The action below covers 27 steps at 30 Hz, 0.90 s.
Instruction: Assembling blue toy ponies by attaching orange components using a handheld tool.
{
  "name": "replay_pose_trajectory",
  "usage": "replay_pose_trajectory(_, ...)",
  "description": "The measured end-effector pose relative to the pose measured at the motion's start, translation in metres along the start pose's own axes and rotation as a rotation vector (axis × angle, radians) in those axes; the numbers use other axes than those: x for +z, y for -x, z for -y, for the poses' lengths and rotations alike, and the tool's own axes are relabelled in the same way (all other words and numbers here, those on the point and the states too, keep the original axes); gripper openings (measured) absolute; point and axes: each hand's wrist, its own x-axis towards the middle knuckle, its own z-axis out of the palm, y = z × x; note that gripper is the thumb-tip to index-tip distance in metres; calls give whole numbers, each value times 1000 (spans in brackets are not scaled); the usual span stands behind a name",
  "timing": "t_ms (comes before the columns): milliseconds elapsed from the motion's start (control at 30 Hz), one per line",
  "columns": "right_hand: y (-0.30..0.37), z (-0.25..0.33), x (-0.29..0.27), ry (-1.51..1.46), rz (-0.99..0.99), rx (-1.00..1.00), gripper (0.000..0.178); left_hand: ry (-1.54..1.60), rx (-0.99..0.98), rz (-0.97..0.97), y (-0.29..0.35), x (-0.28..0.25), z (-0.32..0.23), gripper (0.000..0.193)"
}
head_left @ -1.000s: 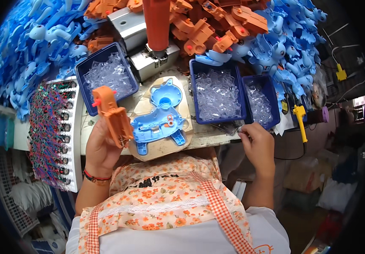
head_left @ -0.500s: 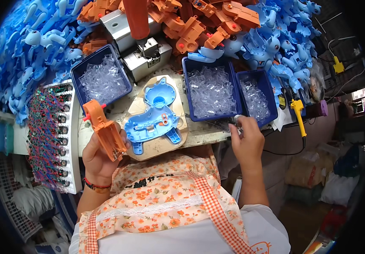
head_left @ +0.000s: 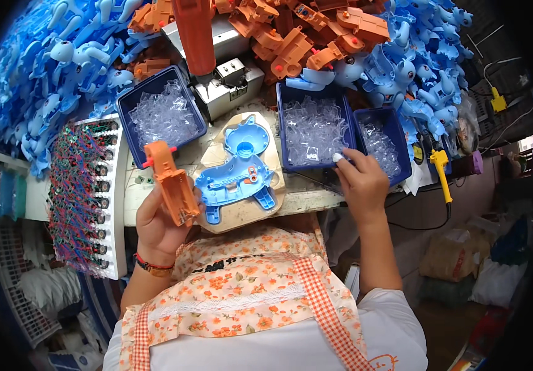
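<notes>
My left hand [head_left: 160, 226] is closed around an orange plastic housing [head_left: 174, 182] with a small red knob near its top. It holds the housing upright, left of a blue animal-shaped toy shell half [head_left: 240, 175]. The shell lies hollow side up in a pale shaped board [head_left: 269, 208], with a small orange part [head_left: 253, 174] inside it. My right hand [head_left: 365, 185] is at the front right corner of a dark blue bin [head_left: 303, 167] of clear plastic pieces. Its fingers are curled together, with something small and white at the fingertips; whether that is a held piece or a finger covering is unclear.
Another bin [head_left: 140, 157] of clear pieces stands left, and a smaller one [head_left: 400, 176] right. A white tray [head_left: 116, 238] of wired parts lies left. An orange-handled tool [head_left: 193, 37] hangs above a metal block [head_left: 232, 93]. Blue shells [head_left: 62, 52] and orange housings [head_left: 291, 52] are heaped behind.
My right hand has moved slightly up and inward to the blue bin's front corner. The housing stays in my left hand. The whole view has shifted a little.
</notes>
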Motion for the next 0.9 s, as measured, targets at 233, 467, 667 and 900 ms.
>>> replay_pose_trajectory(233,-10,-5,-1,44,-29,-22,23,-52,-38,-16,-3,6,5,47)
replay_pose_trajectory(467,-2,-11,20,112,-4,-51,21,-140,-90,-33,-1,2,5,42)
replay_pose_trajectory(667,-10,-15,21,121,-18,-29,20,15,-36,-19,-5,3,5,43)
replay_pose_trajectory(900,-14,-13,15,61,125,-10,21,-22,-26,22,7,2,0,42)
